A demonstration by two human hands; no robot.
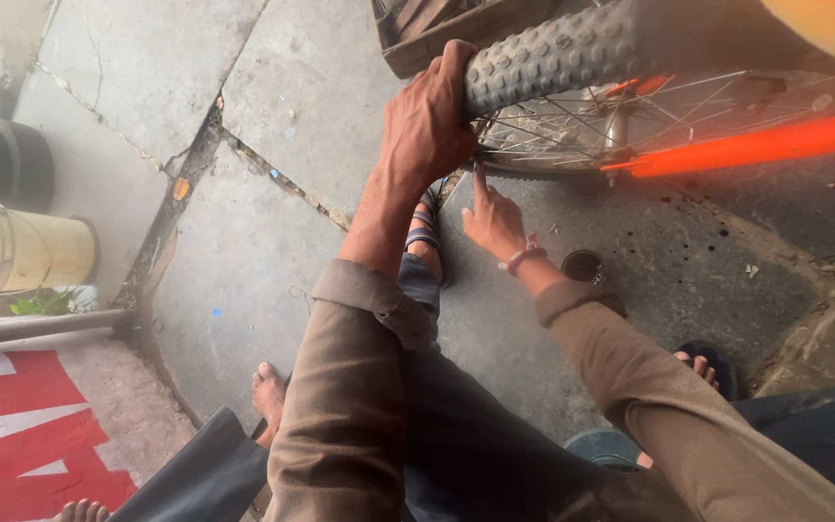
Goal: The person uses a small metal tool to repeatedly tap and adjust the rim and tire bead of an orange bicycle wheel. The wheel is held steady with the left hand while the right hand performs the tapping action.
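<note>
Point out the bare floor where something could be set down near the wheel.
Free: the slab between the bucket and left arm, and the dark floor right of the small round cap, below the orange frame. Crowded: under the tyre, where left hand, right hand and sandalled foot meet.

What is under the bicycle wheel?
Under the bicycle wheel lie cracked concrete floor and the right hand, one finger raised to the rim. The wheel's ground contact is hidden.

Spokes (572, 130) and orange frame (756, 145) crowd the wheel (open floor (244, 261) lies leftward).
</note>
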